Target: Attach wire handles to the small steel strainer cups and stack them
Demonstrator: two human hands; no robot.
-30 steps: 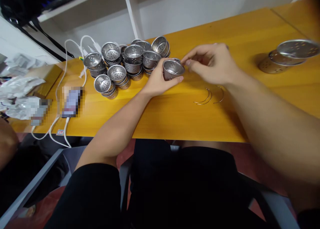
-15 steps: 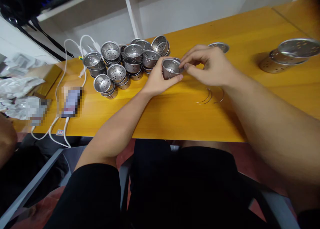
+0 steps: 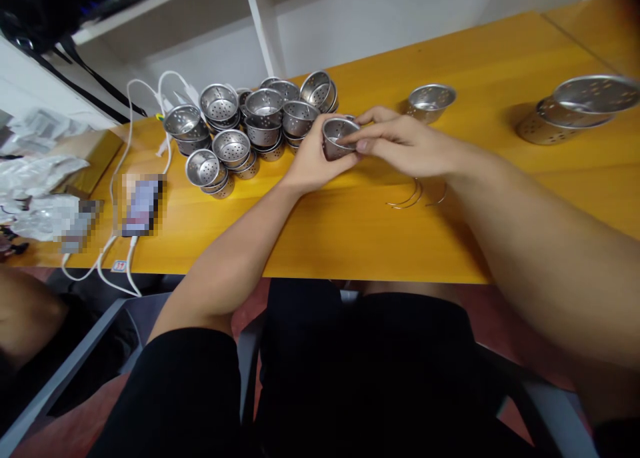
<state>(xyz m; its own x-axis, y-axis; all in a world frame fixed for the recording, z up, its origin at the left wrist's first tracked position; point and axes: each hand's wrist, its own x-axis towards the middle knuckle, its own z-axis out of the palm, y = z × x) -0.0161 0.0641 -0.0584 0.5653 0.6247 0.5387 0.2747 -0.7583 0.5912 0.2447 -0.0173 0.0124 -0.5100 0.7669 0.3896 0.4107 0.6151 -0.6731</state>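
My left hand is closed round a small perforated metal cup, its open mouth tilted towards me. From the right, my right hand grips the same cup at its rim, with one finger reaching inside. Directly left of my left hand stand several stacked perforated metal cups. Another metal cup sits on the table beyond my right hand. Thin curved wires lie on the wood below my right hand, partly by my forearm.
Stacked perforated cups stand at the far right of the wooden table. A phone with white cables lies on the left, near plastic bags. A shelf rises behind. Another person's limb shows at the left edge.
My right hand has moved slightly left and down, and a finger now reaches into the cup. The single cup behind it is more exposed. The person at left has shifted further into view.
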